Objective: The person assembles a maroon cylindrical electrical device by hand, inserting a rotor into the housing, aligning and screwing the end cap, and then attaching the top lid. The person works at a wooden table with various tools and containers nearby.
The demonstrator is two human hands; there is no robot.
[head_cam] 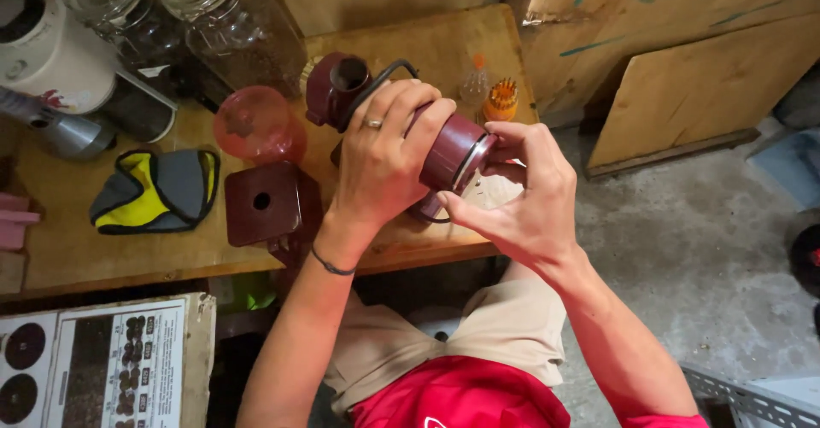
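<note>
Gripping a dark red appliance body (pixel 444 150) over the front edge of the wooden table (pixel 128 253), the left hand (pixel 384 159) wraps across its top, fingers (pixel 418 108) curled and pressed onto the casing, a ring on one of them. The right hand (pixel 525 193) meets it from the other side, thumb and fingertips pinching the metal-ringed end (pixel 472 161) of the same body. A black cord (pixel 384 76) loops from the appliance behind the left hand. Just left of the hands a dark red square block (pixel 262 203) with a round hole stands on the table, and a translucent pink dome (pixel 256 125) sits just behind it. A grey-and-yellow mitt (pixel 158 189) lies further left. Two glass jars (pixel 213 18) stand at the back, beside a white appliance (pixel 47 48). A small orange-capped bottle (pixel 476 82) and an orange ribbed piece (pixel 502 99) sit near the far right corner.
</note>
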